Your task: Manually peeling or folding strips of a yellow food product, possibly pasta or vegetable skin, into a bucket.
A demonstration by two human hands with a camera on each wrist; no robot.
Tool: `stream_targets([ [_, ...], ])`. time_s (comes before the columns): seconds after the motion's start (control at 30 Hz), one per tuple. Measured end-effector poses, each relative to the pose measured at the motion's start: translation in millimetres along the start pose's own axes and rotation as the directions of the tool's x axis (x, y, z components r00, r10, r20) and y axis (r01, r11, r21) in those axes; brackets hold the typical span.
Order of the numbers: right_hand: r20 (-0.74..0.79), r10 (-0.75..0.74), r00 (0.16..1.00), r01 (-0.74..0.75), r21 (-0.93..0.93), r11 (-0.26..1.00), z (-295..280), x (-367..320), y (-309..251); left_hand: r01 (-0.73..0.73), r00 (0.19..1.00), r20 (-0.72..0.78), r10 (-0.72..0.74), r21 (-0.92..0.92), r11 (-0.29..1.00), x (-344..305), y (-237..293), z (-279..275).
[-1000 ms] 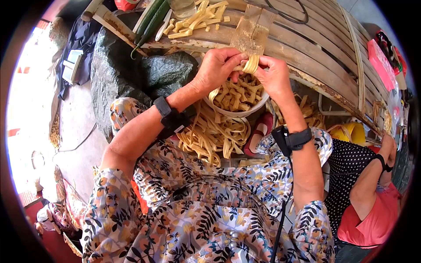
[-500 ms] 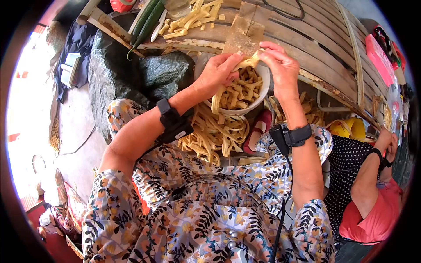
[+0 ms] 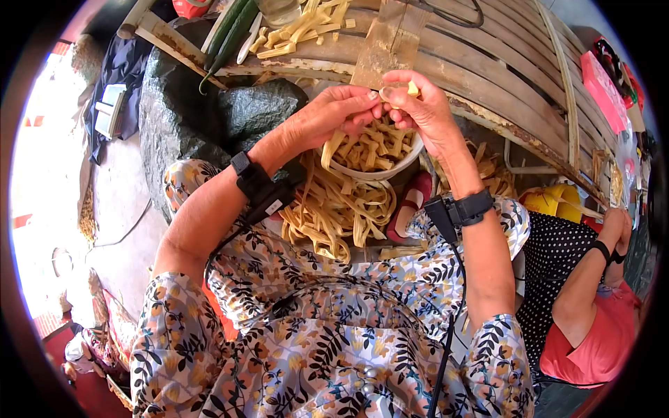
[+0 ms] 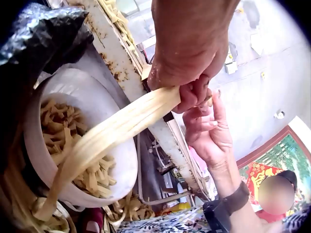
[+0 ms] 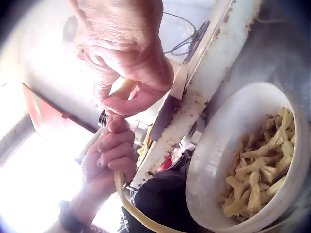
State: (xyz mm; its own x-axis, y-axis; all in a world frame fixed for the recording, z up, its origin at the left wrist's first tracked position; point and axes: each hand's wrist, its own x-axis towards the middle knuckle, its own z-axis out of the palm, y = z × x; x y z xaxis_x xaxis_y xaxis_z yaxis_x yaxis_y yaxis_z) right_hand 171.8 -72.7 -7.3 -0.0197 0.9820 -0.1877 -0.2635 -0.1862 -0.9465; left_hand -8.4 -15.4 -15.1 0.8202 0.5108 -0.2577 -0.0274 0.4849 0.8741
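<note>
My left hand (image 3: 334,118) pinches a long, flat, pale yellow strip (image 4: 121,124). Its tail hangs down past the rim of a white bucket (image 3: 369,175). Right at the left fingertips, my right hand (image 3: 421,111) curls thumb and fingers around the strip's other end, a short piece (image 3: 413,88) poking out above the thumb. In the right wrist view, that end (image 5: 125,89) runs between the thumb and index finger. Both hands are held over the bucket, in front of a wooden board (image 3: 387,49). Knotted yellow pieces (image 3: 376,146) fill much of the bucket.
Loose strips (image 3: 341,209) are heaped below the bucket, beside a red shoe (image 3: 411,205). Behind stands a slatted bench (image 3: 488,76) with cut strips (image 3: 306,28) and green cucumbers (image 3: 226,38). Dark plastic (image 3: 258,108) lies left; another person (image 3: 592,313) sits at right.
A strip folded in a loop at the board's edge was drawn out between the parted hands. Now the fingertips have come together again, with a short end showing above the right thumb.
</note>
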Motion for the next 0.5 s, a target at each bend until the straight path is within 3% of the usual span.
stream_targets([
  [0.1,-0.144,-0.056,0.988,0.063,0.044,0.997,-3.0,0.2,-8.1,-0.042,0.999,-0.014,0.043,0.090,0.995,-3.8,7.2,-3.2],
  [0.2,-0.100,-0.011,0.995,0.008,-0.028,1.000,-7.5,1.0,-0.4,-0.087,0.995,-0.024,0.095,0.230,0.969,-3.5,8.3,-3.3],
  [0.33,-0.170,-0.170,0.971,0.144,-0.154,0.977,-6.2,7.3,4.4,-0.084,0.996,-0.007,0.092,0.341,0.936,-4.4,9.7,1.9],
  [0.5,-0.262,-0.245,0.933,0.193,-0.207,0.959,-3.1,2.4,0.6,-0.026,0.999,-0.016,0.031,0.259,0.966,-3.0,7.6,1.6],
])
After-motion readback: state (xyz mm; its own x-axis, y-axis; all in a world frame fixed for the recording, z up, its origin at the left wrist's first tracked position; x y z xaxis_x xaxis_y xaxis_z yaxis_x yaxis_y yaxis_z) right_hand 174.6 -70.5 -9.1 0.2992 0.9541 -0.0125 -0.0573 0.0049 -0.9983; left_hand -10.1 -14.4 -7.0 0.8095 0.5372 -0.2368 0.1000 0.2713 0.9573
